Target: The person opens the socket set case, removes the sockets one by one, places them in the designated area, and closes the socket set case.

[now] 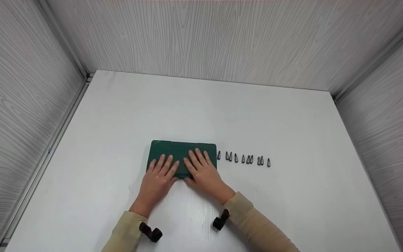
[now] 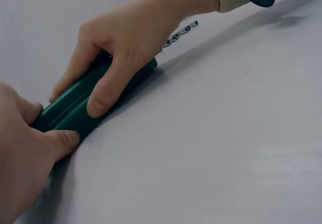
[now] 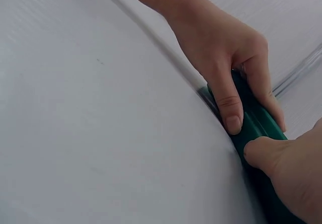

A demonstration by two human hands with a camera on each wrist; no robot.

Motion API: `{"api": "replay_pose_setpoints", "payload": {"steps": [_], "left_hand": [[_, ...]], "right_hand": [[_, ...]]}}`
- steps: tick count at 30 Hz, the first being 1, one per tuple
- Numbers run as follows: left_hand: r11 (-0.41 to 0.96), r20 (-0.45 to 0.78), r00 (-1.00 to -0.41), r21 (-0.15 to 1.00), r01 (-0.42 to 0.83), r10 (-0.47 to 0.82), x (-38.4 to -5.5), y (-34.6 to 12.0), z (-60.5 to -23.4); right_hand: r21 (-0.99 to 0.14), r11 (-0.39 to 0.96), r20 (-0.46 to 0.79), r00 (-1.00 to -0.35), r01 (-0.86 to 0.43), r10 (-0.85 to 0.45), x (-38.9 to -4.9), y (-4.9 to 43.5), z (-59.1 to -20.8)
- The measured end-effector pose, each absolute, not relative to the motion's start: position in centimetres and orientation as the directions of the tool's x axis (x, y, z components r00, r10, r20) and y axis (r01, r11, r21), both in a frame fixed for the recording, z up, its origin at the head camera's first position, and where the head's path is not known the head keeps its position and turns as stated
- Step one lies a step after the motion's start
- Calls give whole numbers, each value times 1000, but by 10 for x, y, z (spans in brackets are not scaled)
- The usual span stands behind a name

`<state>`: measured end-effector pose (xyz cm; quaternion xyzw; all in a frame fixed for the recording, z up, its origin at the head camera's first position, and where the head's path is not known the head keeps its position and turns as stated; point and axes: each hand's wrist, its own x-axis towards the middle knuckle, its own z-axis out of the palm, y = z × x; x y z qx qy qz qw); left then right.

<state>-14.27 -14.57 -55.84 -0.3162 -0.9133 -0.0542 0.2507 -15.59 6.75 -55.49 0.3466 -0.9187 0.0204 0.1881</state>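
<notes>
A flat green case with rounded corners lies closed on the white table. My left hand rests on the left part of its lid, fingers straight and spread. On the right part lies my right hand, its fingers straight too. Both thumbs press the case's front side, close to the seam, as the left wrist view shows with the right thumb and the left thumb. Just right of the case, several small, dark metal pointed pieces stand in an uneven row.
The white table reaches back to a grey wood-grain wall, with similar panels at the left and right. A dark camera mount sits on the left wrist and another on the right wrist, both over beige sleeves.
</notes>
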Motion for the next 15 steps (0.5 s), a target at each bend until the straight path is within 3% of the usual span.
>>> {"api": "replay_pose_setpoints", "payload": {"steps": [7,12,15], "left_hand": [[793,531,-644,-94,602,551,-145,-148,-558],[811,477,-701,-47,583,531,-143,-150,-549],[837,418,-759,-10,547,500,-142,-148,-541]], "right_hand": [[125,747,344,-677,-653,-650,-158,66,-552],[9,746,289,-712,-666,-640,-160,76,-543],[-35,759,318,-727,-650,-609,-159,86,-541]]}}
